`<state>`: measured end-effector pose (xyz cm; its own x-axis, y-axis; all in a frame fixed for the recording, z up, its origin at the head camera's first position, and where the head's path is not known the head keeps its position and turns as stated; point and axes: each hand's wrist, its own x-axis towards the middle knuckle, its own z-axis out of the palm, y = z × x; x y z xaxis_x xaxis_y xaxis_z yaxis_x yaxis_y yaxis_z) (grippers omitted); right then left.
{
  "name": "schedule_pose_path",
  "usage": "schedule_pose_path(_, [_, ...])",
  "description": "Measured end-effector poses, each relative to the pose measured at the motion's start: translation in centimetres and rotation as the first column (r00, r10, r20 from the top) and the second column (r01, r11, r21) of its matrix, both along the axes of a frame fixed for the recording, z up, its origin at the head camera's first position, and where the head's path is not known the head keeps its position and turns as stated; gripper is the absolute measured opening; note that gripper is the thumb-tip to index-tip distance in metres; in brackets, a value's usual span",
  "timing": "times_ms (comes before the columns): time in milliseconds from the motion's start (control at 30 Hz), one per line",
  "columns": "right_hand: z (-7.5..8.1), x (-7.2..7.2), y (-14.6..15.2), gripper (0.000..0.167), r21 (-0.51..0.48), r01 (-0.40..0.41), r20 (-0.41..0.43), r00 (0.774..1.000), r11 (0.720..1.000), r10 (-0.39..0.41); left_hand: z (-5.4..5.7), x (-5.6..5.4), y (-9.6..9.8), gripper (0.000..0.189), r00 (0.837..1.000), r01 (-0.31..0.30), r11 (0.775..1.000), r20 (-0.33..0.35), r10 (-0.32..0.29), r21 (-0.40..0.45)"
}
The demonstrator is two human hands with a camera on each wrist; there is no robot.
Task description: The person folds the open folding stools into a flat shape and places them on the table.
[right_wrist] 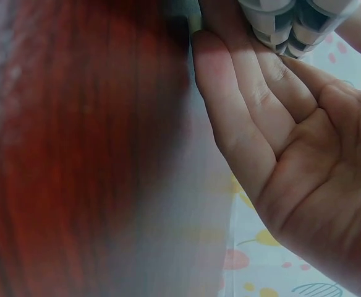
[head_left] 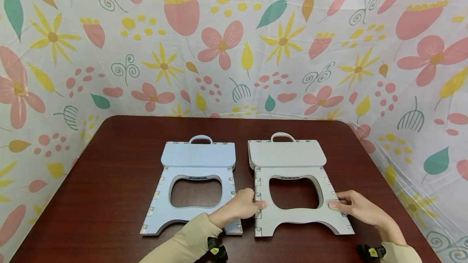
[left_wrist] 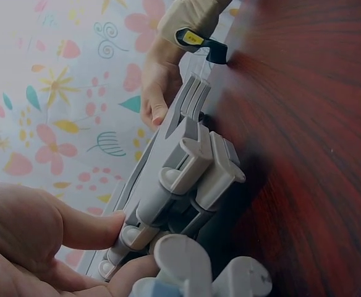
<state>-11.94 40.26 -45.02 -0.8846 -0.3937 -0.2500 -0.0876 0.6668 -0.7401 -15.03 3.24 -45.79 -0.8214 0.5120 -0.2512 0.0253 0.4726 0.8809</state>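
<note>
Two folding step stools lie folded side by side, carry handles toward the back. The off-white stool (head_left: 288,153) is on the right; my left hand (head_left: 242,204) grips its left edge, thumb on the upper face. At its right edge my right hand (head_left: 360,208) holds on, the thumb on top and the fingers going underneath. The left wrist view shows the hinged side (left_wrist: 180,167) of this stool tilted above the tabletop, with the left thumb (left_wrist: 97,229) pressing its face. In the right wrist view the right fingers (right_wrist: 254,99) reach under the stool's edge.
A pale blue folded stool (head_left: 197,155) lies just left, partly covered by my left forearm. Both stools are on a dark red-brown wooden table (head_left: 91,198). A flower-patterned cloth (head_left: 219,80) hangs behind and along the sides.
</note>
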Motion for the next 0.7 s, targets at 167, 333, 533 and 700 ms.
schedule_pose_path(167, [0.02, 0.0, 0.04, 0.035, 0.006, 0.005, 0.002, 1.0, 1.0, -0.005, 0.08, -0.16, 0.03, 0.031, 1.0, 0.008, 1.0, -0.008, -0.008, -0.018])
schedule_pose_path(333, [0.01, -0.01, 0.04, 0.031, -0.004, 0.012, 0.012, 1.0, 1.0, -0.012, -0.02, -0.24, 0.04, 0.032, 1.0, 0.013, 0.999, -0.014, -0.013, -0.032])
schedule_pose_path(533, [-0.14, -0.17, 0.07, 0.025, -0.016, 0.005, 0.016, 1.0, 1.0, -0.005, -0.11, -0.28, 0.13, 0.03, 0.999, -0.001, 0.999, -0.04, 0.0, -0.036])
schedule_pose_path(700, [-0.13, -0.23, -0.02, 0.022, -0.019, 0.005, 0.011, 1.0, 1.0, -0.005, -0.21, -0.35, 0.15, 0.031, 0.999, -0.005, 0.999, -0.047, 0.003, -0.044])
